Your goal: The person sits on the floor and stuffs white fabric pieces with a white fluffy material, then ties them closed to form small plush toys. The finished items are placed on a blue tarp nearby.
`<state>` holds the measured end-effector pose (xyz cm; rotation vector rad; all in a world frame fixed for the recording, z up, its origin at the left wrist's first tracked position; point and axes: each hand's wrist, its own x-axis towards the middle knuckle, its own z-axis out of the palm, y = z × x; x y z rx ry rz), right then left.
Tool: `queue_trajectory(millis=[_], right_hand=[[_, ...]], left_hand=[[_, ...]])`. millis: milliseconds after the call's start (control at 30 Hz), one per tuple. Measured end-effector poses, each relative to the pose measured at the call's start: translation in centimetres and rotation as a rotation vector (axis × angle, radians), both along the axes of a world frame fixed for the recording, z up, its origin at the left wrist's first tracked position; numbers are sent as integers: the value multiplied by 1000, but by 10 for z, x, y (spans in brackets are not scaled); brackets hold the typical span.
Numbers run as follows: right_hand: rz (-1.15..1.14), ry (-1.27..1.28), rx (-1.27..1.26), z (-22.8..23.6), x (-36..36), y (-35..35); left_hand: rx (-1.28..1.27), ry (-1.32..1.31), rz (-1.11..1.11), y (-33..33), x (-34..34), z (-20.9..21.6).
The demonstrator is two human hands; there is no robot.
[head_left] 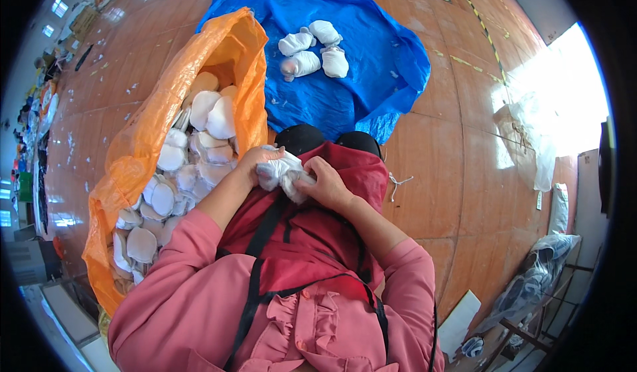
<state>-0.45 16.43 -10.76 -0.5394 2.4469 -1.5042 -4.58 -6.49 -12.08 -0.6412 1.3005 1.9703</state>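
Over my lap, my left hand (261, 164) and my right hand (321, 183) grip a crumpled white cloth bundle (277, 170) between them. The left fingers close on its upper left side, while the right fingers pinch its greyish lower right end. To the left, an orange woven sack (126, 173) lies open. White and beige rounded pads (162, 199) fill it, many lying in small stacks. Several white wrapped bundles (304, 63) rest close together on a blue plastic sheet (378, 73) beyond my knees. What is inside the held bundle is hidden.
The brown tiled floor (438, 166) has white scraps and a piece of string (399, 185) on it. Clear plastic bags (531, 130) lie on the right, above a metal rack (531, 335). A red apron (285, 239) covers my lap. Piled goods line the far left wall.
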Motion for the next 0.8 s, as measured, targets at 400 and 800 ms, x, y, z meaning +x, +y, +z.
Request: queue_trajectory(millis=[400,800], right_hand=[[-223,-81,-106,-20,-15,-30],[-162,418,-371,-5,8,-3]], left_hand=[[194,148,331,7,32,3],[-394,533,-224,1,51,67]])
